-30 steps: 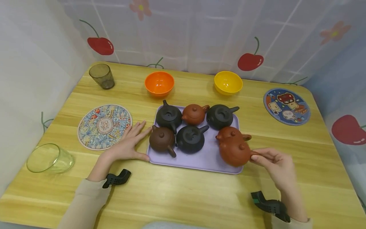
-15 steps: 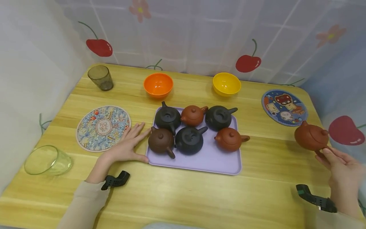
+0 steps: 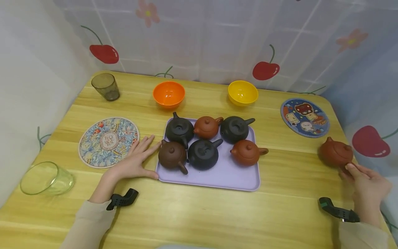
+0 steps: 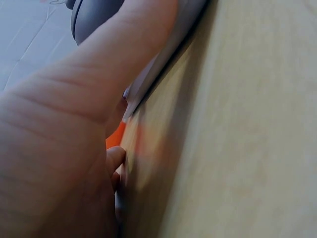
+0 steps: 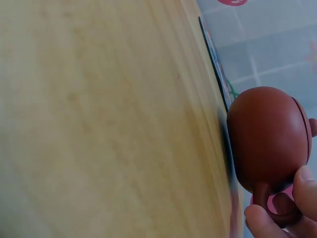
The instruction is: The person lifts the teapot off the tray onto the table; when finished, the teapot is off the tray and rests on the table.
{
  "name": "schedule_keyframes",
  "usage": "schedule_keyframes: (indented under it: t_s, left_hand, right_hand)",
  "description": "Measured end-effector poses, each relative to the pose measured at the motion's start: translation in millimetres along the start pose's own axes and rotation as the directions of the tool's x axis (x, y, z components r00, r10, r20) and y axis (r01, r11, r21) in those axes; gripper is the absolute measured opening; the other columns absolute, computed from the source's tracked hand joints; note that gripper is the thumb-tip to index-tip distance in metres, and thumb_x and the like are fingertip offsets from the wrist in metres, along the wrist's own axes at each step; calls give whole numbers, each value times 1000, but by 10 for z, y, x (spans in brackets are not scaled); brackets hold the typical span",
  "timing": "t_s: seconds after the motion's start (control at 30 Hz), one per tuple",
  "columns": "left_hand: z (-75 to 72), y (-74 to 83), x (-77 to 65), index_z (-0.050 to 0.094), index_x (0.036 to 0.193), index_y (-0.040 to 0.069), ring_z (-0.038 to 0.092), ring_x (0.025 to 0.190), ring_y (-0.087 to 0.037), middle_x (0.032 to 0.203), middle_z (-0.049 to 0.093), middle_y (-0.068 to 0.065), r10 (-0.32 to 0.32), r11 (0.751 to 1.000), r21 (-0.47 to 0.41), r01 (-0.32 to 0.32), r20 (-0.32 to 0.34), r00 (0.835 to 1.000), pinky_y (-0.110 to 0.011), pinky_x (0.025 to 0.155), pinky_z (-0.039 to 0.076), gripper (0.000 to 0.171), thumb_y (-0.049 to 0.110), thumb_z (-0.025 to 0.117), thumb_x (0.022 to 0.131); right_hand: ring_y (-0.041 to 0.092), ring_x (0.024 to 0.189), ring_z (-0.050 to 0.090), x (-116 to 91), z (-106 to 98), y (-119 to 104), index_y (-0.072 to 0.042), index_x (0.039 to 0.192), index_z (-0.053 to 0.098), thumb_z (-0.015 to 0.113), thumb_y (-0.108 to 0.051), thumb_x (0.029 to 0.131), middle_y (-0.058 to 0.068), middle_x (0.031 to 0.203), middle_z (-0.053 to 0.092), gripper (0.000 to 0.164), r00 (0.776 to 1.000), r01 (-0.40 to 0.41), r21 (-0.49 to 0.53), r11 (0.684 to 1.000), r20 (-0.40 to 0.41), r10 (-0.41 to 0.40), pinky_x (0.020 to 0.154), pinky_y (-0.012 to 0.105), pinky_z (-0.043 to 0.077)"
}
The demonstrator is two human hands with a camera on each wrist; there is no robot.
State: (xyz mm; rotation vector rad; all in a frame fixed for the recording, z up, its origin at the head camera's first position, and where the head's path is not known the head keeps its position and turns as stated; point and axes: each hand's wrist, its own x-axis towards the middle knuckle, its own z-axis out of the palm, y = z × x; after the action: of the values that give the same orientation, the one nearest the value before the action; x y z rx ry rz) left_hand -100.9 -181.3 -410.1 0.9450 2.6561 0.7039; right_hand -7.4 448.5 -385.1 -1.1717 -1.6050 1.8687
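At the table's right edge my right hand pinches the handle of a reddish-brown teapot. In the right wrist view this teapot sits close over the wood, thumb and fingers around its looped handle. My left hand lies with fingers spread at the left side of a lilac tray, thumb at its near left corner. On the tray are several teapots: a dark brown one nearest the left hand, black ones such as the front one, and two reddish ones, including one at the right.
An orange bowl and a yellow bowl stand behind the tray. A floral round mat and a green glass lie left, a smoky glass farther back. A blue round mat is at the back right.
My right hand has carried the reddish teapot from above the tray's front right corner to the table's right side and lowered it. The left hand has stayed at the tray.
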Motion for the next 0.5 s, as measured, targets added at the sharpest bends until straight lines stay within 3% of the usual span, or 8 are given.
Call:
schedule_keyframes:
  t_s: [0.4,0.5]
  left_hand:
    - [-2,-18,-3,18,140,16,-4,129,-34,143,1,-16,-4,1000,15,4,1,1000,-48,100,-5,103,63,63,59]
    - [-11,-17,-6,18,140,16,-4,128,-34,143,2,-17,-2,1000,15,2,0,1000,-48,100,-5,103,63,63,60]
  right_hand:
    - [14,59,62,174,-100,135,-13,81,67,78,-12,58,-7,72,61,26,998,-24,-25,999,51,25,48,22,49]
    - [10,54,61,161,-121,126,-15,87,65,78,-15,60,-11,72,60,30,1000,-18,-95,995,0,19,43,22,48]
